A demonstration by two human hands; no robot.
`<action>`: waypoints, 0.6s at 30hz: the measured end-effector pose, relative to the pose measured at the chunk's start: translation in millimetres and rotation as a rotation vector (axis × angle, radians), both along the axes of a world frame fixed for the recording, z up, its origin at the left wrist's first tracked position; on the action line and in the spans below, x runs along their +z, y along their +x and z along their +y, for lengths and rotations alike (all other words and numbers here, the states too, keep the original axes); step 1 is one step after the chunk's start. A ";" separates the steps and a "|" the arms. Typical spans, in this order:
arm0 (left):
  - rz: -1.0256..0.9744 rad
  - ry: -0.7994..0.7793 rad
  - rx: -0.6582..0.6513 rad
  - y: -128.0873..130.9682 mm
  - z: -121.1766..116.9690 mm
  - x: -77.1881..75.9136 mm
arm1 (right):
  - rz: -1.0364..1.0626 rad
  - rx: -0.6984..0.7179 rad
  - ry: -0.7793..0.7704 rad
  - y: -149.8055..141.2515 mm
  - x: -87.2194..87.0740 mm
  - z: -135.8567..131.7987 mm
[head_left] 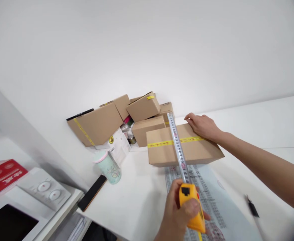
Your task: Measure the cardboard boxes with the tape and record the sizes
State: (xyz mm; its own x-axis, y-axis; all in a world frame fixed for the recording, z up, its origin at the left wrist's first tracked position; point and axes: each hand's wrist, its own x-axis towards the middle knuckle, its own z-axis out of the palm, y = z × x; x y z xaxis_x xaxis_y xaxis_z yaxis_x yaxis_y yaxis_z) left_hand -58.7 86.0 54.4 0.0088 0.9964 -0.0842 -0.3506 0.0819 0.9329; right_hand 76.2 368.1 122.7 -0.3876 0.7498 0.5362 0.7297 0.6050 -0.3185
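Observation:
My left hand point(173, 214) is wrapped around a yellow tape measure point(192, 211), thumb on top of its case. The silver blade point(178, 150) runs out away from me, across a cardboard box point(162, 152) with yellow printed tape along its face. My right hand point(203, 126) grips the far right edge of this box, fingers curled over it; some fingertips are hidden behind it. Beneath the box and the tape measure lies a printed paper sheet point(208, 197) on the white table point(134, 197).
Several cardboard boxes point(100, 122) are stacked against the wall. A mint tumbler point(109, 169) with a pink lid stands at the left, beside a dark flat object point(93, 192). At the right lies a black pen point(252, 208). A white microwave point(33, 197) sits at far left.

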 end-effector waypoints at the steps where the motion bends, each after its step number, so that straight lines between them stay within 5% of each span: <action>1: -0.023 -0.020 -0.024 5.2 -0.5 -4.5 | 0.001 0.020 0.037 0.1 -1.6 -0.8; 8: -0.110 -0.085 -0.052 16.8 5.2 -19.4 | -0.133 0.137 0.296 3.2 -4.9 -2.6; 18: -0.174 -0.116 -0.017 33.2 -0.6 -47.7 | -0.214 0.210 0.303 6.1 -7.9 5.2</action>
